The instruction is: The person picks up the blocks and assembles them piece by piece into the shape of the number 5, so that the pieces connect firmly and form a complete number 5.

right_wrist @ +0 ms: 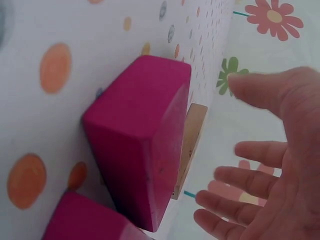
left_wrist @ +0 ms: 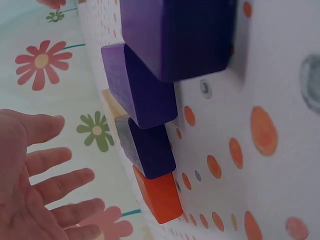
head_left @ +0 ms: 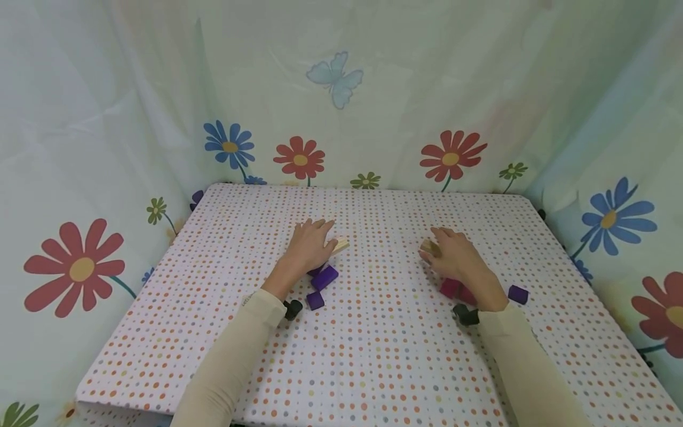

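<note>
While two cream sleeves (head_left: 229,356) stretch forward over a spotted bench (head_left: 384,367), purple blocks (head_left: 325,277) lie just right of the left hand (head_left: 307,246), and a lone purple block (head_left: 518,294) sits right of the wrist of the right hand (head_left: 456,255). Magenta blocks (right_wrist: 137,110) lie below the right hand. Both hands are released, fingers loosely spread, grasping nothing. An orange block (left_wrist: 159,197) lies below the left hand, seen only from its wrist. A wooden block (head_left: 340,244) shows beside each thumb. Beyond both hands hangs a flowered curtain (head_left: 384,112).
</note>
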`<state>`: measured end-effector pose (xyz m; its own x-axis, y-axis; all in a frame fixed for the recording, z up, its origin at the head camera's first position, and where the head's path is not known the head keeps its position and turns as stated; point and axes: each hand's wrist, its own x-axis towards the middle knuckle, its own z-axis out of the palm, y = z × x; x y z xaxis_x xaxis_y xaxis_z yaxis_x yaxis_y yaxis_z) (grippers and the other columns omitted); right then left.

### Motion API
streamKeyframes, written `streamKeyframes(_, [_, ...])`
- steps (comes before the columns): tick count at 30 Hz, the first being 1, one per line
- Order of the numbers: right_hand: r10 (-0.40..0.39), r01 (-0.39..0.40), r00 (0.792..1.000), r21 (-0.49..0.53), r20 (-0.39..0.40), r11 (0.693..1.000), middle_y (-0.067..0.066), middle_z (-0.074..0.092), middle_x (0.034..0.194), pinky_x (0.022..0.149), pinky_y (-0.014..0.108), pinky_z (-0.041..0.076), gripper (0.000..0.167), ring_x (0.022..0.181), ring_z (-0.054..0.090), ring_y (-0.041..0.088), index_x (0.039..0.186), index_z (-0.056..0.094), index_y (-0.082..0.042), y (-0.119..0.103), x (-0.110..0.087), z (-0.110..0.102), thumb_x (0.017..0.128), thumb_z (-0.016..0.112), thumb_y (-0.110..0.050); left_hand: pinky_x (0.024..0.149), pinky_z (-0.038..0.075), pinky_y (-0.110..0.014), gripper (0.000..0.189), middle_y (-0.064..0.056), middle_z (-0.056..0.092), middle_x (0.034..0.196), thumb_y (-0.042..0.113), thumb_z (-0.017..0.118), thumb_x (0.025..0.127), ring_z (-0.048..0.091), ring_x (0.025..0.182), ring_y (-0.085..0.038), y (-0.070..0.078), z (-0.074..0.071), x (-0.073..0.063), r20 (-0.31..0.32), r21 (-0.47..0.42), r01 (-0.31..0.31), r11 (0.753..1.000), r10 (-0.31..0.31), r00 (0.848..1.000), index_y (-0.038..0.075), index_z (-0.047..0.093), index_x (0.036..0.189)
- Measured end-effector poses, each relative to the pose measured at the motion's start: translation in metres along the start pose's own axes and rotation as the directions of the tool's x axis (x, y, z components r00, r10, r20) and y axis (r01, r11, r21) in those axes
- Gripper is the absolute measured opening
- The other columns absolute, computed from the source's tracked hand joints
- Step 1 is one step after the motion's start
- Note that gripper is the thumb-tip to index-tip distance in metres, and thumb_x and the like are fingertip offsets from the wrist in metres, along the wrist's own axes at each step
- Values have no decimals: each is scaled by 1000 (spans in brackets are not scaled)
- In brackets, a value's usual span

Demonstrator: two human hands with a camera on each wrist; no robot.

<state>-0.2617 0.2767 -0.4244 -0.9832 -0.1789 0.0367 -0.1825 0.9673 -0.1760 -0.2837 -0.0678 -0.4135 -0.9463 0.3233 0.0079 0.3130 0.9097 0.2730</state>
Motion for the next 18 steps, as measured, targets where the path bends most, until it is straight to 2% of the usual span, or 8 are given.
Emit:
streamKeyframes(3, [-17,17,999,3,-32,1000,41,50,150,118,71,37,67,139,48,59,151,46,15,2,0,1,105,63,-31,126,38,-54,49,-16,57,157,32,55,111,51,149,-39,-1,2,1,-33,-4,-25,1000,25,999,11,54,155])
streamKeyframes(6, [-28,28,998,-8,-57,1000,40,59,141,114,70,42,59,132,55,58,143,54,16,4,-3,2,106,62,-28,117,49,-50,41,-17,65,148,27,59,110,60,140,-38,-1,6,0,-48,-3,-37,999,37,998,8,64,146])
streamKeyframes(12, [-13,15,998,35,-57,999,39,66,131,110,68,47,57,126,59,57,133,61,18,8,-4,5,110,57,-33,114,52,-51,36,-15,70,142,24,64,107,63,137,-38,-2,13,2,-50,46,-42,998,44,998,9,70,139])
streamKeyframes(18, [31,-29,999,62,-25,998,37,67,123,97,62,55,42,112,67,51,132,63,17,11,-1,5,101,65,-12,112,52,-59,35,-15,71,141,24,66,106,65,133,-38,-3,14,5,-56,81,-36,996,41,998,11,71,138])
